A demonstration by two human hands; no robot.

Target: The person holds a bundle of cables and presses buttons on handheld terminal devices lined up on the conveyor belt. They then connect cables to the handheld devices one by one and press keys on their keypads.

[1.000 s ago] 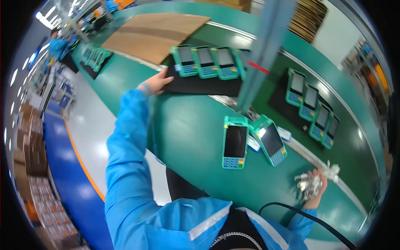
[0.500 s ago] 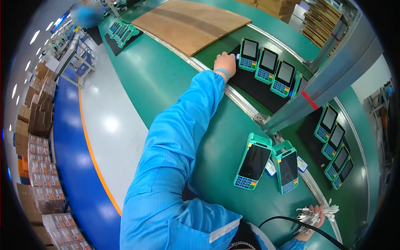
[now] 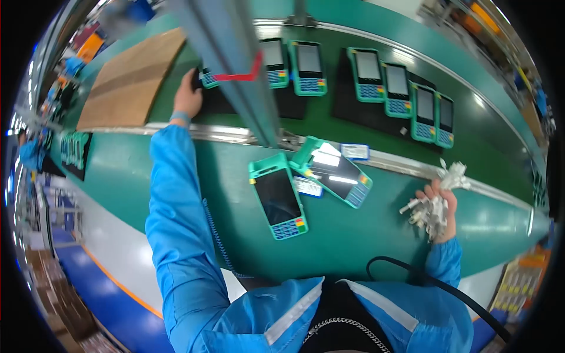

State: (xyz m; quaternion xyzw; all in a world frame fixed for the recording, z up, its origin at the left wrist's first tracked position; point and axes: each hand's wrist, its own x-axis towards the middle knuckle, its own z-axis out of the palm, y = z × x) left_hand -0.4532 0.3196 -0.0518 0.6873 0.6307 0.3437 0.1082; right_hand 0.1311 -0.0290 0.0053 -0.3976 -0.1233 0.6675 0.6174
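My left hand (image 3: 188, 99) is closed at the left edge of a black mat (image 3: 220, 105); its fingertips are partly hidden. Card payment terminals in green frames stand on this mat, and the one nearest my hand (image 3: 208, 79) is mostly behind a metal post. In my right hand (image 3: 448, 203) is a bunch of white cables (image 3: 429, 216), with ends sticking out on both sides. Between my hands, a dark-screened terminal (image 3: 278, 197) lies on the green table, beside a second, tilted terminal (image 3: 340, 173). White labelled cards with blue edges (image 3: 355, 152) lie by them.
A metal post (image 3: 235, 59) with red tape rises in front of the left mat. Another black mat (image 3: 347, 109) carries several terminals. A brown board (image 3: 129, 82) lies far left. A metal rail (image 3: 400, 165) crosses the table, and a black cable (image 3: 424, 273) loops near my right forearm.
My view has swung to the right, and the post now stands in front of the left mat. My left hand stays at the mat's edge. The right hand still holds the white cables.
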